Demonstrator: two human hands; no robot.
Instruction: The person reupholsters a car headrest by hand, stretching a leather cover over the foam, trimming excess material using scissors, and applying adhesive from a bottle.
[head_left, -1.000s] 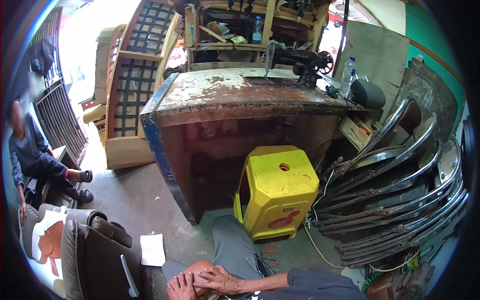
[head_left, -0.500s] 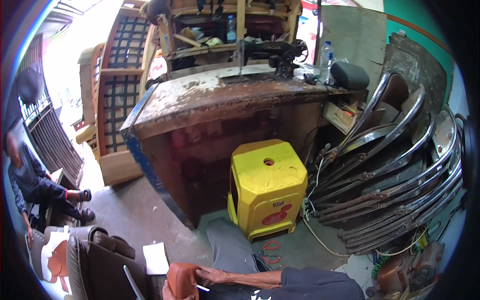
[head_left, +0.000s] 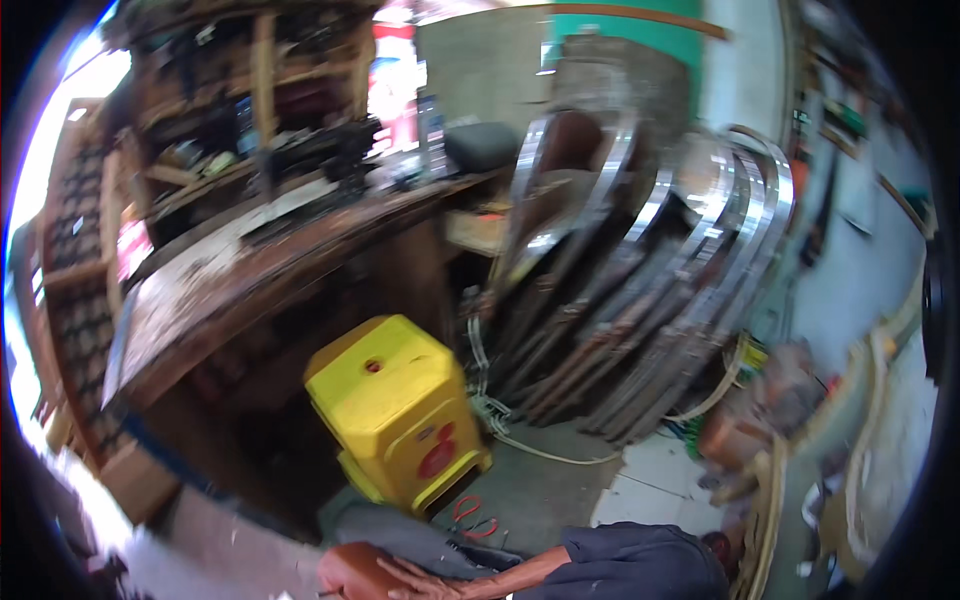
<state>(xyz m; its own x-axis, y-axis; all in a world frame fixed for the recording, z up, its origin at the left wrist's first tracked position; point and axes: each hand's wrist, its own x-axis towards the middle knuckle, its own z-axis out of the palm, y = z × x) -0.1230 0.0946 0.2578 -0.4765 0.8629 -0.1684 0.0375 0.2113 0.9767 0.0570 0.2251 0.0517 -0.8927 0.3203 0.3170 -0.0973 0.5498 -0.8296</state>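
Note:
At the lower edge, a brown leather-like padded piece lies against my grey-trousered leg, partly cut off by the frame. My right hand rests on its right side, fingers stretched out over the surface, somewhat blurred. My left hand is out of the picture. Just beyond my right forearm, red-handled pliers lie on the floor beside the yellow plastic stool.
A worn wooden workbench carrying a dark sewing machine stands ahead. Stacked metal-framed chairs lean to its right. A pale cable crosses the floor. A rusty brown machine sits at far right.
My view has swung to the right, so the stool and bench now sit further left. My left hand has left the picture. My right hand's fingers now stretch across the brown piece.

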